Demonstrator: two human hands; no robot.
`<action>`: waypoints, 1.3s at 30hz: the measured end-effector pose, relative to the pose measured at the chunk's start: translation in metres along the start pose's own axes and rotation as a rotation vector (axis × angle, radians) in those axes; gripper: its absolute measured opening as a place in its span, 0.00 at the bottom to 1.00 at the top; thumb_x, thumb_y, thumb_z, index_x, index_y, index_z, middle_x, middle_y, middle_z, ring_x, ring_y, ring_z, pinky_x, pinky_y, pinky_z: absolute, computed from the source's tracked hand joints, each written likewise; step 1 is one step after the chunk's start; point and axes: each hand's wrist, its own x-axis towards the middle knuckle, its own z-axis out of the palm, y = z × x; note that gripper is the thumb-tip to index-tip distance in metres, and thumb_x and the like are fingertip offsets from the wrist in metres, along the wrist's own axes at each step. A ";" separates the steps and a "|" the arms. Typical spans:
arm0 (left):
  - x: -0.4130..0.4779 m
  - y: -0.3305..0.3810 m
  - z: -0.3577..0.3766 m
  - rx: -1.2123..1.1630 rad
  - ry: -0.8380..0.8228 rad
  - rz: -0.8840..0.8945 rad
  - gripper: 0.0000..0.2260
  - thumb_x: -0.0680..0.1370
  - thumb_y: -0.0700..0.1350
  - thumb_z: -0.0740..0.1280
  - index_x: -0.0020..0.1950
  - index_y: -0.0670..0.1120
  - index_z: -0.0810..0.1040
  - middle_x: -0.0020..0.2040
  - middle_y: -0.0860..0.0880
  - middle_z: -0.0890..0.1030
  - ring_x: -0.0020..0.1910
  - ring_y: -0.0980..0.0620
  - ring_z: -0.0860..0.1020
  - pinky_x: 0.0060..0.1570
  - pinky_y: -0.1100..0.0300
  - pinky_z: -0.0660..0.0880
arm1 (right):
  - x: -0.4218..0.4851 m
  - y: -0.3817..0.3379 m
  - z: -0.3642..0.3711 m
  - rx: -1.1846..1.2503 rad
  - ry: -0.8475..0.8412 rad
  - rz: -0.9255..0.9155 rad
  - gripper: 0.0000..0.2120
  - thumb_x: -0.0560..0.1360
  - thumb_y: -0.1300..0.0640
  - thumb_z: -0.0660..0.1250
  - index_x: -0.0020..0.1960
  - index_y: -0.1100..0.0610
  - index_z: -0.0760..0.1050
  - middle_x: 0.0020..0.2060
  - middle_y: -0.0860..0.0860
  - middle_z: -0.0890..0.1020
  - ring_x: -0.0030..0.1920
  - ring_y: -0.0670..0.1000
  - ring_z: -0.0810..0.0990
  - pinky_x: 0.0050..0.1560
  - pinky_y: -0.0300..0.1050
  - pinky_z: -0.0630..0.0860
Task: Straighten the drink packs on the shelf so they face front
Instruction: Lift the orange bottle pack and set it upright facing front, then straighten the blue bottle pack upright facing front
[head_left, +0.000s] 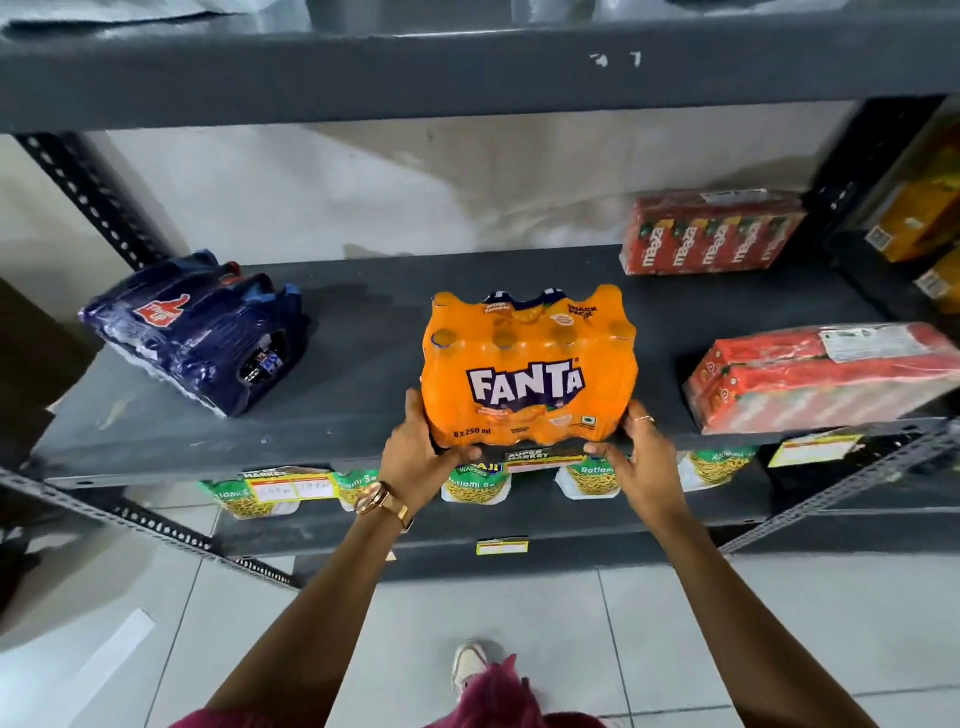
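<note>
Two bare hands clamp the orange Fanta pack (529, 369) at its lower front corners: the left hand (418, 457) wraps the left corner with its thumb hooked under the front bottom edge, and the right hand (641, 457) presses the right corner, fingers against the side and thumb pointing in along the bottom. Each grip is closed on the pack. A gold watch (383, 501) sits on the left wrist and a ring shows on a right finger.

The pack stands at the front middle of the grey shelf (363, 332), its logo facing outward and reading level, its base at the shelf's front lip just above a price label (540, 458).

Well to the left lies a dark blue pack (200, 332), tipped and turned at an angle. At the right front a red juice-carton pack (826, 376) lies skewed, and behind it near the back wall stands another red carton pack (711, 231), its labels reading sideways.

Below the shelf's front edge, green snack packets (592, 480) line the next shelf down. A shoe (470, 667) shows on the tiled floor (727, 623).
</note>
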 end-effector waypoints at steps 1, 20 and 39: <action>0.000 0.001 0.002 0.005 0.009 -0.008 0.32 0.65 0.50 0.79 0.54 0.55 0.58 0.47 0.53 0.77 0.45 0.41 0.81 0.37 0.57 0.75 | 0.000 0.001 0.000 -0.002 0.008 -0.002 0.27 0.72 0.60 0.73 0.68 0.62 0.68 0.60 0.58 0.83 0.60 0.59 0.81 0.62 0.60 0.77; -0.014 -0.029 -0.139 0.179 -0.034 0.187 0.33 0.71 0.61 0.70 0.72 0.52 0.65 0.70 0.45 0.71 0.68 0.46 0.70 0.66 0.48 0.68 | -0.124 -0.097 0.103 0.182 0.067 -0.125 0.15 0.77 0.52 0.68 0.63 0.49 0.74 0.60 0.43 0.80 0.62 0.44 0.76 0.65 0.47 0.73; 0.185 -0.115 -0.308 0.398 0.236 -0.297 0.36 0.66 0.73 0.61 0.53 0.41 0.77 0.52 0.39 0.82 0.52 0.39 0.79 0.55 0.48 0.74 | 0.051 -0.276 0.318 0.641 -0.263 0.380 0.23 0.60 0.38 0.78 0.50 0.48 0.83 0.42 0.37 0.87 0.53 0.43 0.84 0.43 0.31 0.76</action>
